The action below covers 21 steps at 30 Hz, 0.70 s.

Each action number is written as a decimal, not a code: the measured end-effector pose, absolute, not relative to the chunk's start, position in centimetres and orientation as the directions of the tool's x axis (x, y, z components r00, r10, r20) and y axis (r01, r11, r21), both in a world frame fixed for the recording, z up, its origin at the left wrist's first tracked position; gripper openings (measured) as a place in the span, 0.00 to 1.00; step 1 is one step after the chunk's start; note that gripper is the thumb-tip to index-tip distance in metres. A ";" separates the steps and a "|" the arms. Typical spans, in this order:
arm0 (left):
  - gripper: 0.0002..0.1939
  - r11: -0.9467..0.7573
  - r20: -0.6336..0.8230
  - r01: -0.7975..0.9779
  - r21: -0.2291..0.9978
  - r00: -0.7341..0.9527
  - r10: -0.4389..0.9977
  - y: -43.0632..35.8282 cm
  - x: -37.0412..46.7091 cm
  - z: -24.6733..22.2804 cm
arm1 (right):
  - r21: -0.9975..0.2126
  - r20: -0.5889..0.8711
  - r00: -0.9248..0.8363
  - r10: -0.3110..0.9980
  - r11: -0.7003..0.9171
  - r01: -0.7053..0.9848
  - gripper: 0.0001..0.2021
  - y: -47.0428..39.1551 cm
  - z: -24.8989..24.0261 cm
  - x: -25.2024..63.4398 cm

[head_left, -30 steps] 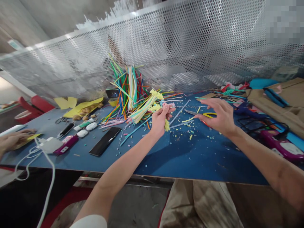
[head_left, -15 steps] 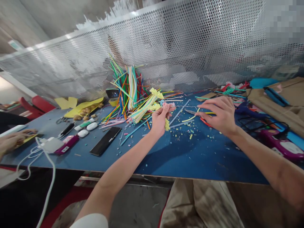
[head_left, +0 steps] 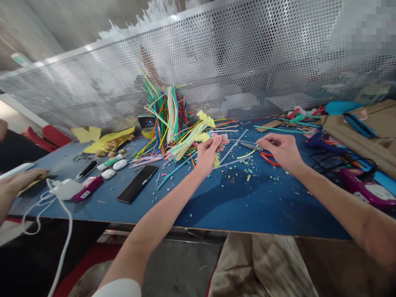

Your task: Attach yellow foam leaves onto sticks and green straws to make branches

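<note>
Pinching a fuzzy pink piece point(head_left: 223, 137) in the left fingers point(head_left: 215, 142), thumb over forefinger. Pressing the right fingers point(head_left: 266, 143) together at the tips, apparently on the end of a thin pale strand point(head_left: 241, 140); contact too small to confirm.

Stretching the strand roughly level from hand to hand, long axis crossing left to right, above the surface point(head_left: 222, 214). Holding the pink piece at the strand's left end, so lying leftward of the right fingers, well apart from them; left hand nearer, right hand at the far end only.

Looking wiry and bare along the strand, soft and fluffy at the pink end. Showing yellow tufts point(head_left: 206, 119) beyond and below the left fingers; not telling whether joined to the pink piece.

Farther out: noting scissors point(head_left: 271, 159) lying just below the right fingers, red loops rightward, blades pointing left. Seeing a pale blue stem point(head_left: 234, 145) slanting under the strand, clippings point(head_left: 248, 178) scattering nearer the front, a bundle of coloured stems point(head_left: 172, 117) leaning at the back.
</note>
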<state>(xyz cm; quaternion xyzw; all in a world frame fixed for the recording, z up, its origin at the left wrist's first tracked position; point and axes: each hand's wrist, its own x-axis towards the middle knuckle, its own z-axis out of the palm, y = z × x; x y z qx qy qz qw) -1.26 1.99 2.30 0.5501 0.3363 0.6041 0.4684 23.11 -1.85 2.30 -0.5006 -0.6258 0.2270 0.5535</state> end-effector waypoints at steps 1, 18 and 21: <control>0.17 -0.341 0.356 -0.187 0.921 0.055 0.933 2.0 -1.4 2.4 | -0.887 0.393 0.102 0.914 0.348 0.304 0.16 -1.7 2.3 23.2; 0.19 -0.258 0.298 -0.214 0.942 0.182 0.937 2.8 -2.4 3.0 | -0.888 0.286 -0.455 0.844 0.411 0.204 0.20 -1.2 2.1 24.0; 0.19 -0.251 0.275 -0.204 0.946 0.103 0.956 3.0 -2.2 2.7 | -0.861 0.407 -0.192 0.893 0.445 0.245 0.18 -0.7 1.6 23.8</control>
